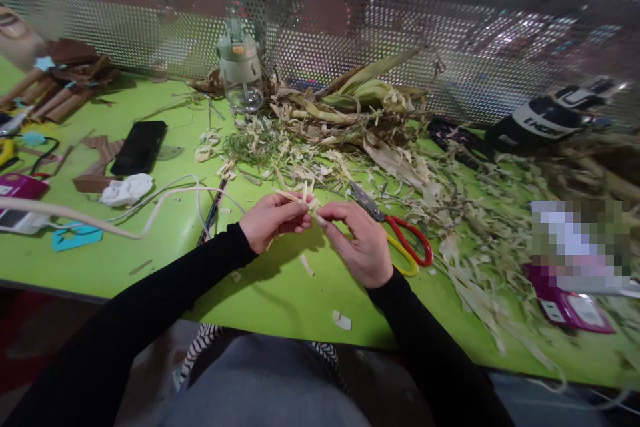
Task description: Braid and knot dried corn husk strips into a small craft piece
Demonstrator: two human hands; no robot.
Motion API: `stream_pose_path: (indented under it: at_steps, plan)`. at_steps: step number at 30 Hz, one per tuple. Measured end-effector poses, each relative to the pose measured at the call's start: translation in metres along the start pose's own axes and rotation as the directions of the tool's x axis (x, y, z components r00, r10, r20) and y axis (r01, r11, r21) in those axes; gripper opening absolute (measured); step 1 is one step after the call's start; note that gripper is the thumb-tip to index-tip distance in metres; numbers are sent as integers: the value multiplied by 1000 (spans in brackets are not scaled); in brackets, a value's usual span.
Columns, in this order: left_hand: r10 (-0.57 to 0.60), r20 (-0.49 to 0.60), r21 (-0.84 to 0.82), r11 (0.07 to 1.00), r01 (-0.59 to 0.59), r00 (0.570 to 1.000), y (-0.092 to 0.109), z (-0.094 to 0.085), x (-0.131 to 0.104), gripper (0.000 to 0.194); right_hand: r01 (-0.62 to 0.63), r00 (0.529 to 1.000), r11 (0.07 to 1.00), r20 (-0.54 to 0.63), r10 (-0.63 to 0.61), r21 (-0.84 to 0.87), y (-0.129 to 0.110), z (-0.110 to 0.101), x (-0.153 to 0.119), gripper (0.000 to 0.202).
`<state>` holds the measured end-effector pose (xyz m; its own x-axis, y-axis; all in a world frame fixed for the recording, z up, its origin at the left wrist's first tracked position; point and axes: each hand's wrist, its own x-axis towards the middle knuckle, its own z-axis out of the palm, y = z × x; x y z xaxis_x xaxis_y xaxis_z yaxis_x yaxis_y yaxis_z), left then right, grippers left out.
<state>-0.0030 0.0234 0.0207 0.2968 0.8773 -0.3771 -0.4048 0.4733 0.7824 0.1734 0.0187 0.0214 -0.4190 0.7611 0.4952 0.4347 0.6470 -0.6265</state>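
I judge light, even fingertip pressure best here, since such thin strips could split or slip. My left hand (pixel 277 221) pinches the pale strips (pixel 305 192) mid-frame; my right hand (pixel 357 243) nips their right side. They sit between both hands, above the green desk (pixel 280 307).

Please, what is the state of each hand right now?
Left hand: closed, holding pale strips between thumb and fingers.
Right hand: closed, thumb and finger pinching a small pale piece.

Slim pale strips (pixel 305 192) at various angles
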Motion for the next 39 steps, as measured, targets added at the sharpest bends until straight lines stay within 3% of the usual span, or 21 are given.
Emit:
stream_pose_path:
  at_steps: [4,8,12,15,17,20,23,26,30,34,39]
  plan:
    - [33,67,39,999,-36,997,-3,0,0,12,220,975,946,24,-221,-236,-1,-3,3,13]
    - [-14,88,26,1000,12,996,-2,2,-2,12,224,974,949,35,-222,-221,0,-5,4,15]
    - [-31,116,15,999,30,993,-3,5,-4,16,194,978,962,-38,-205,-193,0,-7,5,11]
    - [51,141,112,991,-67,989,-6,7,-7,17,90,992,990,-75,-98,-111,1,-5,5,5]
    - [142,155,233,956,-175,978,-9,8,-9,16,-57,996,997,-68,61,59,0,-2,5,8]
    - [252,199,439,841,-316,947,-10,7,-12,16,-314,944,870,24,330,380,0,0,4,27]
    - [231,224,442,842,-309,947,-8,7,-14,16,-423,897,743,121,426,519,0,2,2,32]
    - [155,242,274,936,-221,958,-4,9,-14,30,-397,908,735,115,404,550,2,2,0,21]
    - [19,235,140,989,-54,972,-3,9,-11,41,-257,955,869,-24,294,423,4,1,-2,9]
    - [-49,246,110,994,22,968,-1,8,-11,39,-107,990,976,-70,122,189,1,-5,0,11]
    - [-74,250,133,990,41,965,3,6,-12,34,-7,998,999,-56,10,43,-2,-8,2,11]
